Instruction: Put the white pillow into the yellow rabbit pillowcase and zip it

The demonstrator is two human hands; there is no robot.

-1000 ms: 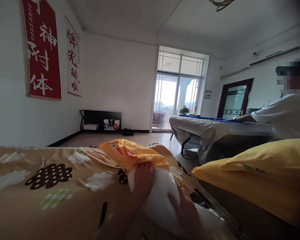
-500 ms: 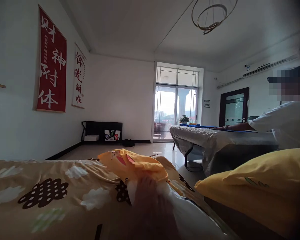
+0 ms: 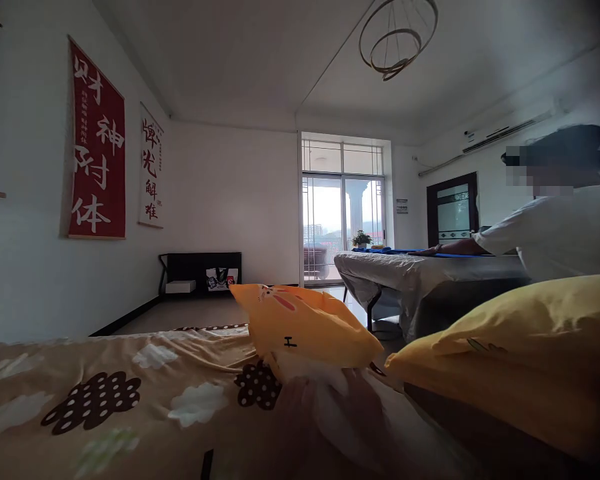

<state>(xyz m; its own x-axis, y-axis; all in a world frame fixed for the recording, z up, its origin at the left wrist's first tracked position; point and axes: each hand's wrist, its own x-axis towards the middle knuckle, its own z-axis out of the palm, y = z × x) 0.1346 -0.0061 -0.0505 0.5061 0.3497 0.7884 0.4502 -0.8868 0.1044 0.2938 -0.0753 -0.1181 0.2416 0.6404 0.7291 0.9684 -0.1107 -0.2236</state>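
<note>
An orange pillowcase with a rabbit print and a small dark mark lies puffed up on the patterned bedding. White pillow stuffing shows at its near end and runs back toward me. My left hand grips the white stuffing on its left side, just short of the case's edge. On the other side, my right hand is closed on the same white stuffing. Both hands are dark and somewhat blurred, and their thumbs are hidden. A yellow pillow rests at the right.
Brown bedding with cloud shapes spreads across the left foreground. Beyond, a person in a white shirt reaches over a table with a plastic cover. A black bench stands by the back wall near a glass door.
The orange pillowcase has risen, filled out and shifted right. My hands have moved apart, with more white stuffing showing between them. The view has turned slightly right.
</note>
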